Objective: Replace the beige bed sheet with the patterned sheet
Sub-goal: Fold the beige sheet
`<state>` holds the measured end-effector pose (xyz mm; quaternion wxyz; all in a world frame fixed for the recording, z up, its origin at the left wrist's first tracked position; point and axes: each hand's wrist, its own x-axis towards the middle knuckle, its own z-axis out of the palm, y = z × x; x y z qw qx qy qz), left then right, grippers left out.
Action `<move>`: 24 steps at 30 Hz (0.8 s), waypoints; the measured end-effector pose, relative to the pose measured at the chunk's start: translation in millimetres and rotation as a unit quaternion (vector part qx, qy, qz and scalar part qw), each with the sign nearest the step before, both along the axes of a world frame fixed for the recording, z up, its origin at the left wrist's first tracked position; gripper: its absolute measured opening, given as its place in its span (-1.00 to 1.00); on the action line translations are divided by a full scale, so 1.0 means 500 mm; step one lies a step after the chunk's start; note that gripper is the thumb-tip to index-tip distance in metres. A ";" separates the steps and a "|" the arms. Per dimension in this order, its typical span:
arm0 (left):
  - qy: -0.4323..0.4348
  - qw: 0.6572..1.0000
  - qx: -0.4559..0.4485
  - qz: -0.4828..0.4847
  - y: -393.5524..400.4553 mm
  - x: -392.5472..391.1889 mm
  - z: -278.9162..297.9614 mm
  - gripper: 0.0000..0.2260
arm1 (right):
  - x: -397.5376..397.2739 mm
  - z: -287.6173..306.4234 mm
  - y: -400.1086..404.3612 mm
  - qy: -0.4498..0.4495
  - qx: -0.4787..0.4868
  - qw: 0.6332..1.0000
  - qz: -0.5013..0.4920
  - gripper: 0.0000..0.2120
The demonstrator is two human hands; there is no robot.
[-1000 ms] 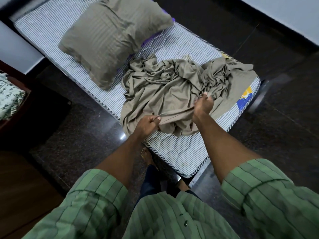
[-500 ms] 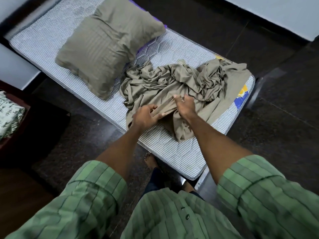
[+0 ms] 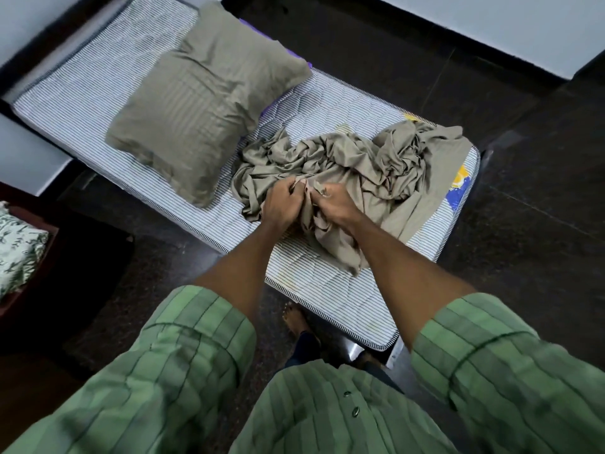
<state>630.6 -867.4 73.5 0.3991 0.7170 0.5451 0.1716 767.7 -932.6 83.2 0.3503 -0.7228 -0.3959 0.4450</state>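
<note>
The beige sheet (image 3: 386,168) lies crumpled in a heap on the near end of the bare striped mattress (image 3: 85,93). My left hand (image 3: 283,204) and my right hand (image 3: 337,204) sit side by side at the heap's front edge, each with fingers curled round a bunch of the beige fabric. A fold of the sheet hangs between and below my hands. The patterned sheet (image 3: 18,247), white with green leaves, lies folded on a dark stand at the far left edge of the view.
A beige pillow (image 3: 203,103) rests on the middle of the mattress, just left of the heap. Dark polished floor (image 3: 523,257) surrounds the low bed. White walls run along the top and left. My bare foot (image 3: 294,322) stands by the mattress edge.
My hands have come together at the sheet's front edge, from well apart a second ago. The fabric between them has bunched up and the heap has gathered inward.
</note>
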 end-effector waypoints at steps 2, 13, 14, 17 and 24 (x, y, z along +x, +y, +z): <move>0.010 1.000 0.006 -0.016 0.025 -0.015 -0.004 -0.62 | -0.010 0.015 0.003 0.029 -0.021 0.999 -0.031 -0.74; 0.206 0.957 0.124 -0.164 0.006 -0.024 0.038 -0.70 | 0.068 0.067 0.002 0.022 0.029 0.990 -0.135 -0.75; 0.240 0.951 0.128 -0.147 0.007 -0.022 0.042 -0.78 | 0.071 0.074 0.002 0.034 0.041 0.983 -0.173 -0.75; 0.303 0.942 0.089 -0.113 0.026 -0.043 0.027 -0.72 | 0.098 0.087 0.004 0.130 0.081 0.925 -0.347 -0.79; -0.018 0.997 -0.050 0.062 0.019 -0.011 0.030 -0.76 | 0.152 0.057 -0.034 -0.134 -0.002 0.959 -0.250 -0.74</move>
